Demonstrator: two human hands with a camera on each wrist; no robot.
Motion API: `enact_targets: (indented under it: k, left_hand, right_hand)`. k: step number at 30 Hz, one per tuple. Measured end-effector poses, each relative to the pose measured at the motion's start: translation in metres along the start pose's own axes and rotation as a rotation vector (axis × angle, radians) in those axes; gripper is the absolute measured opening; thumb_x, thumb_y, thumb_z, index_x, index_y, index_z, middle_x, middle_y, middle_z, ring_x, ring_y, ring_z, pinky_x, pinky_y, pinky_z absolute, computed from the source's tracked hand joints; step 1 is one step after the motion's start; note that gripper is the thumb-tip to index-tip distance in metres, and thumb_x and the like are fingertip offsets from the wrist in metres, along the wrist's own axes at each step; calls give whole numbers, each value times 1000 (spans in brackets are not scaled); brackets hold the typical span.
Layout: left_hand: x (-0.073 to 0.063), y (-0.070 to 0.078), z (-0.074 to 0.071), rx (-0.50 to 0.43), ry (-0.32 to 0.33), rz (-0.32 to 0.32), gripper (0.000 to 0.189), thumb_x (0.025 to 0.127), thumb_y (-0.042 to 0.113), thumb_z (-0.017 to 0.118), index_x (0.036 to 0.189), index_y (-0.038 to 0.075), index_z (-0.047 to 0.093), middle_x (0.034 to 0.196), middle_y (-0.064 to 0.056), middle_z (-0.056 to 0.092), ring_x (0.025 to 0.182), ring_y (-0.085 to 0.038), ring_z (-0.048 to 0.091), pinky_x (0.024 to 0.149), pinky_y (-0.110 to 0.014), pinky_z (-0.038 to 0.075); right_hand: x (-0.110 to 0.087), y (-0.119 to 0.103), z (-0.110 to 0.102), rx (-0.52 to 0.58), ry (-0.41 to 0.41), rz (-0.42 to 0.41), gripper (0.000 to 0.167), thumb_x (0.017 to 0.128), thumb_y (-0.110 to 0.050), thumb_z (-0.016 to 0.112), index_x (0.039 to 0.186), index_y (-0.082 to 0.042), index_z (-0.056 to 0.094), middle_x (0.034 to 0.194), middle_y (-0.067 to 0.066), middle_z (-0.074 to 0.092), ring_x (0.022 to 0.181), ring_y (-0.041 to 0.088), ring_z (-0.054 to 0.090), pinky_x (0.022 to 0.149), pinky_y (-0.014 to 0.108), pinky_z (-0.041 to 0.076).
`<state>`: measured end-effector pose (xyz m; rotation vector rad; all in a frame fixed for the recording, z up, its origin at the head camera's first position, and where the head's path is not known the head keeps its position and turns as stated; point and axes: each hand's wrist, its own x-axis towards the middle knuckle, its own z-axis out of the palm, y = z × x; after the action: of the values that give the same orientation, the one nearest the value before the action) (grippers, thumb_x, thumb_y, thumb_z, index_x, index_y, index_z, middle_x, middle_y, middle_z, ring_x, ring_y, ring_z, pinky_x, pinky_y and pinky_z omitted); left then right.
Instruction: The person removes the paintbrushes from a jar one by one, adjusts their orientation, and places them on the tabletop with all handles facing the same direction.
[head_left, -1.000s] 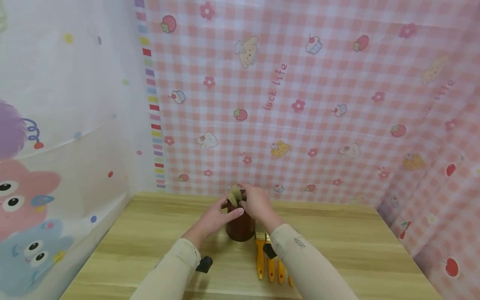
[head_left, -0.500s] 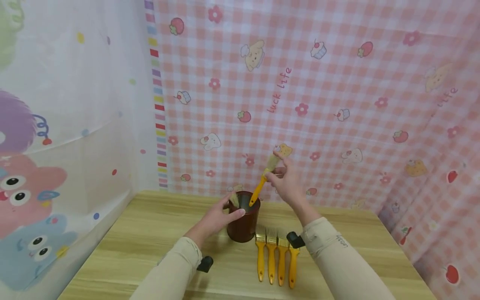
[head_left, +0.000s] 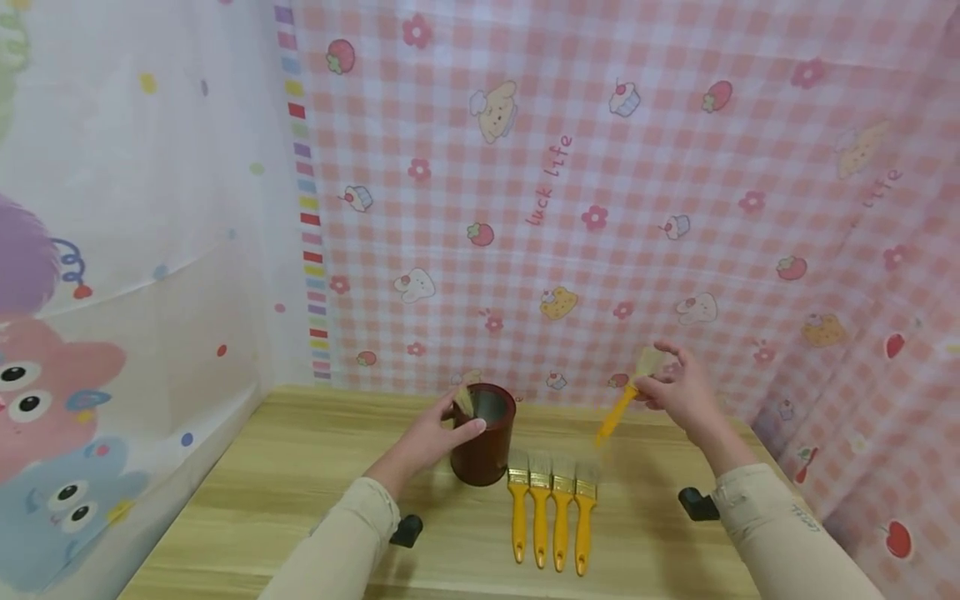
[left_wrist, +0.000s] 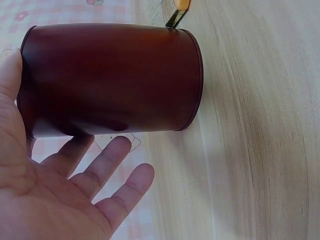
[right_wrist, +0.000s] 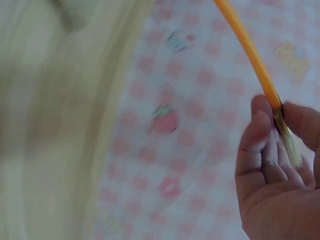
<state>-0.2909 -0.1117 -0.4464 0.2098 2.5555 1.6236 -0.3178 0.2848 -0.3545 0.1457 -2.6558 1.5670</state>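
A dark reddish-brown cylindrical pen holder (head_left: 482, 454) stands upright on the table. My left hand (head_left: 429, 433) grips its rim from the left, thumb at the near side; in the left wrist view some fingers stick out beside its wall (left_wrist: 110, 80). Pale bristles of one brush (head_left: 465, 402) show inside the holder near that hand; its handle is hidden. Off to the right, my right hand (head_left: 686, 396) pinches a paintbrush (head_left: 618, 413) by its metal collar above the table, bristles up and yellow handle slanting down to the left. The right wrist view shows thumb and fingertip meeting on the brush (right_wrist: 255, 57).
Several yellow-handled paintbrushes (head_left: 540, 525) lie side by side right of the holder, bristles toward the back. The wooden table (head_left: 300, 467) ends at a pink checked cloth (head_left: 540, 167) behind, with a white patterned cloth (head_left: 187, 250) on the left.
My right hand has drawn a paintbrush up out of the holder and carried it right and lower, past the row of brushes. The left hand has stayed on the holder.
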Motion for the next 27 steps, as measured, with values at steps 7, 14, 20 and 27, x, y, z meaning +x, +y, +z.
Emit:
enact_targets:
  k: [7,14,20,27]
  left_hand:
    - [0,-1,-1,2,6,27,82,100,54,73,168,45,28,165,-18,48,155,-40,44,121,-67,40]
    - [-1,1,-2,-9,-4,-18,86,100,55,72,171,39,26,166,-19,47,157,-44,41,121,-67,40]
    - [-2,3,-1,-6,-8,-28,86,100,55,72,171,38,25,166,-18,47,157,-44,39,122,-67,39]
    - [-3,4,1,-16,-11,-36,85,100,54,72,171,39,26,167,-19,46,158,-44,39,122,-67,38]
  right_hand:
    - [-18,47,-17,-67,-325,167,81,102,-9,73,167,4,26,103,14,82,88,28,80,80,41,67]
    - [-31,81,2,-20,-420,202,82,99,-4,74,164,9,27,96,15,81,79,26,77,78,46,67]
    - [-37,108,28,71,-442,214,83,99,-6,75,165,8,27,97,16,80,78,24,77,76,42,67]
    - [-40,125,44,135,-460,241,80,99,-5,75,164,7,29,94,16,77,77,23,76,73,40,67]
